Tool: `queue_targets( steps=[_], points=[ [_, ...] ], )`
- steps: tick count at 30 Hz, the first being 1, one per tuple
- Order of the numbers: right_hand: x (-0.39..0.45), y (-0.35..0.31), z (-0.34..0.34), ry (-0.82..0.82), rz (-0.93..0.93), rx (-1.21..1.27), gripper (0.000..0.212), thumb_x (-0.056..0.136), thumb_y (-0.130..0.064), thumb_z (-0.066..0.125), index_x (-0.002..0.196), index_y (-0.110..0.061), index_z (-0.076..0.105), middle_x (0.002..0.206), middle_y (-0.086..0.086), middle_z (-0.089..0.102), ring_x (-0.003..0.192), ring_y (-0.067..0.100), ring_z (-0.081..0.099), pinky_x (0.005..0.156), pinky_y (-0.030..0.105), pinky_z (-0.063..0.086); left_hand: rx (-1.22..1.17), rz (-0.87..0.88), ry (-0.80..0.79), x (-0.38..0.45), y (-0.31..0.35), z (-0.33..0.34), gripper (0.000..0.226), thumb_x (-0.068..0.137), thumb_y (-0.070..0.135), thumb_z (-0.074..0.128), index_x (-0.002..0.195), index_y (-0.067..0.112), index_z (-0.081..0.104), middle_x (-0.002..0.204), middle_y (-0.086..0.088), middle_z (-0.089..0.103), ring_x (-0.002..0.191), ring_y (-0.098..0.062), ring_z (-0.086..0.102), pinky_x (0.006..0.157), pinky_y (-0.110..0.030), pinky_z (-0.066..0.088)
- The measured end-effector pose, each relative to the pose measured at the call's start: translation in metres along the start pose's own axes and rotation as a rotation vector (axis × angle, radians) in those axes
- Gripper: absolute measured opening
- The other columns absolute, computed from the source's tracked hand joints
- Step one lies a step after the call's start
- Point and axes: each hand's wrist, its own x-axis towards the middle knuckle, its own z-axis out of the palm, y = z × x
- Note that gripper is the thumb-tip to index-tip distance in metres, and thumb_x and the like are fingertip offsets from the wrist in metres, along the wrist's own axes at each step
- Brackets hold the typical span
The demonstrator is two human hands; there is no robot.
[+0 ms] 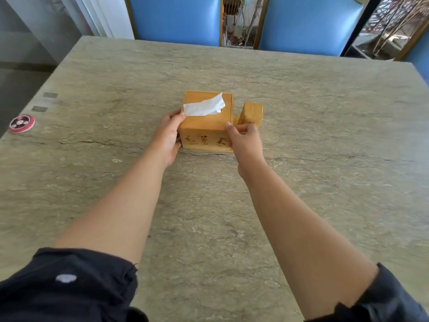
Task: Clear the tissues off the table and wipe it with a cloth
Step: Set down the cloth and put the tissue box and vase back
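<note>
On the stone table, both hands' fingers clasp the tissue box.

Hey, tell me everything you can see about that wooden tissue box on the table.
The wooden tissue box is honey-coloured, upright near the middle of the stone-look table, dark characters on its near face. A white tissue sticks out of its top. The left hand and right hand grip its sides.
</note>
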Motion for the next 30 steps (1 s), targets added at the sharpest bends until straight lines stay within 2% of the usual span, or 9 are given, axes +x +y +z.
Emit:
queue_targets(
  steps=[6,8,10,12,15,18,21,25,30],
  points=[
    [-0.006,0.001,0.006,0.058,0.005,0.025,0.027,0.089,-0.040,0.062,0.097,-0.017,0.051,0.084,-0.007,0.057,0.077,0.011,0.055,0.062,0.025,0.045,0.008,0.034,-0.010,-0.005,-0.004,0.002,0.021,0.097,0.039,0.047,0.116,0.031,0.053,0.104,0.009,0.064,0.096,-0.009,0.058,0.077,-0.024,0.045],
    [-0.008,0.000,0.007,0.056,0.000,0.023,0.028,0.090,-0.040,0.061,0.100,-0.016,0.051,0.084,-0.007,0.056,0.075,0.010,0.054,0.060,0.024,0.043,0.043,0.031,0.019,-0.006,-0.006,0.002,0.035,0.095,0.048,0.047,0.124,0.030,0.053,0.114,0.006,0.064,0.105,-0.011,0.058,0.086,-0.028,0.046],
    [-0.012,-0.003,0.005,0.042,0.007,0.023,0.028,0.091,-0.040,0.060,0.103,-0.016,0.052,0.087,-0.005,0.057,0.077,0.012,0.055,0.062,0.025,0.045,0.084,-0.002,0.053,-0.007,-0.011,0.002,0.056,0.086,0.065,0.045,0.132,0.033,0.049,0.131,0.004,0.057,0.119,-0.016,0.053,0.103,-0.039,0.041],
    [-0.018,-0.005,-0.002,0.014,0.035,0.028,0.026,0.092,-0.041,0.058,0.105,-0.019,0.052,0.093,-0.003,0.059,0.082,0.014,0.056,0.069,0.031,0.052,0.071,-0.046,0.117,-0.017,-0.015,0.005,0.062,0.087,0.066,0.041,0.138,0.032,0.043,0.141,0.002,0.049,0.126,-0.019,0.048,0.108,-0.044,0.037],
    [-0.034,-0.002,-0.026,-0.006,0.063,0.031,0.019,0.095,-0.038,0.053,0.106,-0.023,0.052,0.096,-0.002,0.061,0.086,0.017,0.060,0.081,0.040,0.056,0.017,-0.092,0.247,-0.047,-0.021,0.015,0.042,0.099,0.040,0.041,0.134,0.018,0.048,0.123,-0.002,0.054,0.112,-0.019,0.053,0.099,-0.037,0.047],
    [-0.057,0.008,-0.062,0.008,0.088,0.042,0.012,0.098,-0.026,0.049,0.107,-0.021,0.055,0.098,0.001,0.064,0.085,0.018,0.062,0.082,0.039,0.057,-0.004,-0.171,0.288,-0.091,-0.031,0.030,0.024,0.099,0.027,0.045,0.117,0.015,0.054,0.114,-0.004,0.055,0.103,-0.019,0.058,0.089,-0.036,0.052],
    [-0.081,0.014,-0.107,0.027,0.092,0.050,0.016,0.097,-0.015,0.046,0.104,-0.017,0.061,0.095,0.003,0.066,0.079,0.016,0.060,0.077,0.034,0.056,-0.051,-0.201,0.200,-0.135,-0.037,0.059,0.009,0.096,0.026,0.052,0.095,0.020,0.057,0.104,-0.003,0.061,0.093,-0.017,0.064,0.079,-0.032,0.053],
    [-0.120,0.020,-0.183,0.024,0.062,0.070,0.020,0.095,-0.009,0.045,0.094,-0.017,0.063,0.090,0.003,0.066,0.077,0.017,0.061,0.073,0.032,0.054,-0.035,-0.117,0.058,-0.201,-0.045,0.116,0.012,0.098,0.021,0.048,0.100,0.019,0.060,0.099,-0.004,0.063,0.080,-0.016,0.062,0.070,-0.028,0.048],
    [-0.176,0.036,-0.301,0.048,0.021,0.067,0.025,0.090,-0.003,0.043,0.091,-0.017,0.064,0.088,0.004,0.065,0.076,0.019,0.060,0.075,0.035,0.054,-0.035,-0.051,-0.035,-0.294,-0.060,0.205,0.014,0.097,0.022,0.047,0.093,0.022,0.060,0.088,0.001,0.064,0.070,-0.013,0.062,0.063,-0.027,0.042]
  ],
)
